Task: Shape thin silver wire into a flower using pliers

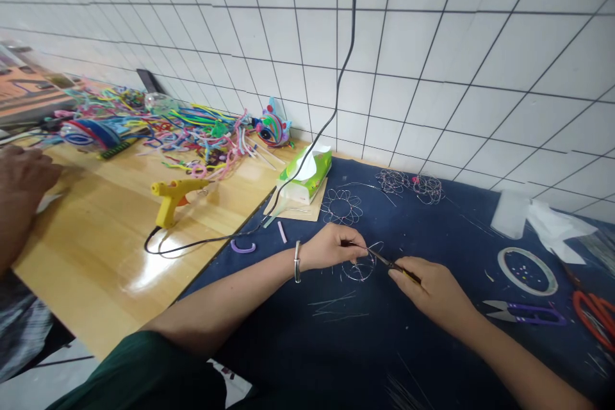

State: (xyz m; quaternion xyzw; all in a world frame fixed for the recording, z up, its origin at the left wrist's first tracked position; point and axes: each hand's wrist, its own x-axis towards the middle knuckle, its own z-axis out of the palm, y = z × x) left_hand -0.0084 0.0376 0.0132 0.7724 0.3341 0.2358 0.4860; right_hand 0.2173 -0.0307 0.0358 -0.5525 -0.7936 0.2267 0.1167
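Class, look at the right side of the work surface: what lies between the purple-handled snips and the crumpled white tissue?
A pale round ring with small bits inside it, as the head view shows.

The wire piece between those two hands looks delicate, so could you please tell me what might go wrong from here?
The slim tool in the right hand could slip and nip the left hand's fingertips, close to its tip. The thin wire piece might bend under pressure. The left forearm could catch the black cord, tugging the glue gun.
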